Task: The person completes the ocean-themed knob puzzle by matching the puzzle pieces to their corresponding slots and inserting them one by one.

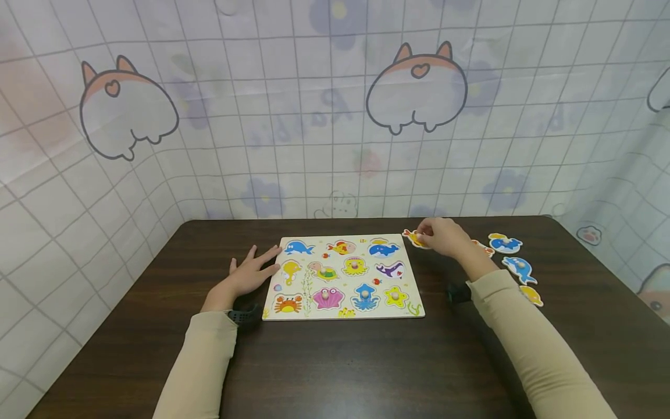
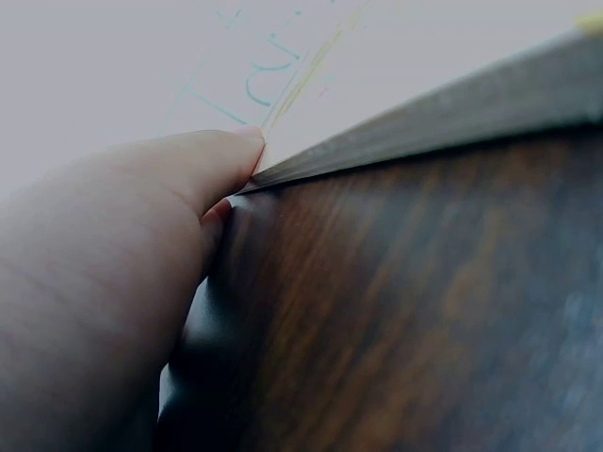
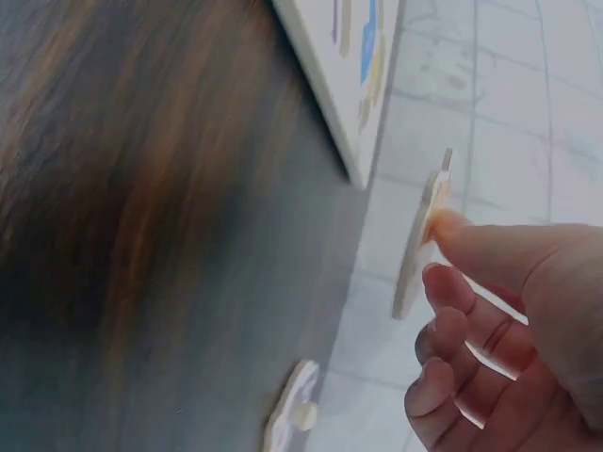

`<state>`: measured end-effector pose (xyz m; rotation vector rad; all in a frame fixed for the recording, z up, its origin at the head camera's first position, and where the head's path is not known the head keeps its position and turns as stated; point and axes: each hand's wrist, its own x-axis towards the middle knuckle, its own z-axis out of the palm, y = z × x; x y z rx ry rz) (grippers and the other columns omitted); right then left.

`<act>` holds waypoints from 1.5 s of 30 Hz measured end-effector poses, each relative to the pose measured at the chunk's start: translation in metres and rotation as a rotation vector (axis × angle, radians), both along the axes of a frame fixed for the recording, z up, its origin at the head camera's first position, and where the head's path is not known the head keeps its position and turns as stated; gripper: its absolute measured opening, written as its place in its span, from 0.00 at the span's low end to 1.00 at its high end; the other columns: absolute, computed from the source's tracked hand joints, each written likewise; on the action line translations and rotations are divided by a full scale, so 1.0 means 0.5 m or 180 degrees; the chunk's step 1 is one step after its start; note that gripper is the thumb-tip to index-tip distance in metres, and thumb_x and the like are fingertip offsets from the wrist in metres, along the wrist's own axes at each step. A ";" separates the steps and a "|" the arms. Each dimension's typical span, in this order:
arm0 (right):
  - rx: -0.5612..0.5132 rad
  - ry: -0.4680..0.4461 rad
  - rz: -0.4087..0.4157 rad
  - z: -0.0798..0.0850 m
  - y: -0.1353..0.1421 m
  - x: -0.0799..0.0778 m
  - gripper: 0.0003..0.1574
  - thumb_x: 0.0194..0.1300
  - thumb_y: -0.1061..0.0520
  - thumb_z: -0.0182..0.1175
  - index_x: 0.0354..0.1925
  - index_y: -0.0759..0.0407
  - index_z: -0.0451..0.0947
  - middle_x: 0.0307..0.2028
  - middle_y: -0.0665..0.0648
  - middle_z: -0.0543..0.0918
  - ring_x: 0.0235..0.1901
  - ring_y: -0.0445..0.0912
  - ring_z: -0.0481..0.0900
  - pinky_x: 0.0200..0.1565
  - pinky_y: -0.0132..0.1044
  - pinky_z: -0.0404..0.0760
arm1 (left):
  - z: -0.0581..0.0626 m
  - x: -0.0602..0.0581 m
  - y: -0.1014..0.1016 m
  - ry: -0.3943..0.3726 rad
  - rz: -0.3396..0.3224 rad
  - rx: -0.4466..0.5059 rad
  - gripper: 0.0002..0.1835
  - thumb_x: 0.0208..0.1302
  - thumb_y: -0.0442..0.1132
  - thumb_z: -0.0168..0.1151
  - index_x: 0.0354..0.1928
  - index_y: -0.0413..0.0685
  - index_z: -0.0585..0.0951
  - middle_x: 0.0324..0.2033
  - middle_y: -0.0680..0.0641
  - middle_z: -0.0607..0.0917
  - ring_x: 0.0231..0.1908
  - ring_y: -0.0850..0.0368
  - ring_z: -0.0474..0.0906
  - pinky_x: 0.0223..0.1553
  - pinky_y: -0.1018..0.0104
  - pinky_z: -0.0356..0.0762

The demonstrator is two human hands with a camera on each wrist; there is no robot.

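My right hand (image 1: pixel 445 237) pinches a yellow and red puzzle piece (image 1: pixel 413 238) between thumb and fingers, just beyond the far right corner of the puzzle board (image 1: pixel 340 291). In the right wrist view this piece (image 3: pixel 421 240) is seen edge-on, lifted off the table. My left hand (image 1: pixel 248 276) lies with fingers spread at the board's left edge, fingertips touching it. The left wrist view shows the thumb (image 2: pixel 221 160) against the board's edge. Knobbed pieces, such as the pink shell (image 1: pixel 328 298), blue squid (image 1: pixel 364 298) and yellow star (image 1: pixel 396 297), sit in the board.
Loose pieces lie on the dark table (image 1: pixel 356 372) right of the board: a blue whale (image 1: pixel 505 244), a blue dolphin (image 1: pixel 520 270), a yellow piece (image 1: pixel 531 295) and a red-edged one (image 1: pixel 484 248) partly behind the right hand. A grid-patterned cloth (image 1: pixel 314 145) hangs behind the table.
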<state>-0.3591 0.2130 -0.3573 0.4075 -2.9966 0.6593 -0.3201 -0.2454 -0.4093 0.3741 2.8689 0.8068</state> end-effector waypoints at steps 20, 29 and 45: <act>0.0334 -0.0098 0.0339 0.030 -0.121 -0.001 0.12 0.76 0.55 0.61 0.50 0.62 0.82 0.40 0.58 0.83 0.38 0.52 0.78 0.43 0.47 0.79 | -0.002 -0.002 -0.001 -0.0009 0.0007 -0.0030 0.35 0.81 0.55 0.48 0.82 0.54 0.56 0.80 0.42 0.53 0.78 0.34 0.31 0.67 0.25 0.18; 0.0461 -0.0152 0.0434 0.029 -0.191 -0.010 0.13 0.76 0.54 0.61 0.51 0.60 0.83 0.45 0.57 0.85 0.41 0.51 0.80 0.49 0.48 0.81 | 0.001 -0.002 -0.003 -0.0015 0.0011 -0.0020 0.34 0.81 0.55 0.48 0.82 0.53 0.56 0.80 0.42 0.53 0.79 0.35 0.30 0.67 0.26 0.18; 0.0559 -0.0207 0.0524 0.007 -0.282 -0.026 0.09 0.76 0.53 0.62 0.50 0.54 0.83 0.47 0.54 0.85 0.41 0.48 0.80 0.45 0.45 0.81 | -0.004 -0.003 -0.003 0.0014 -0.0055 0.0032 0.35 0.82 0.54 0.48 0.82 0.52 0.55 0.80 0.42 0.52 0.78 0.34 0.29 0.66 0.25 0.18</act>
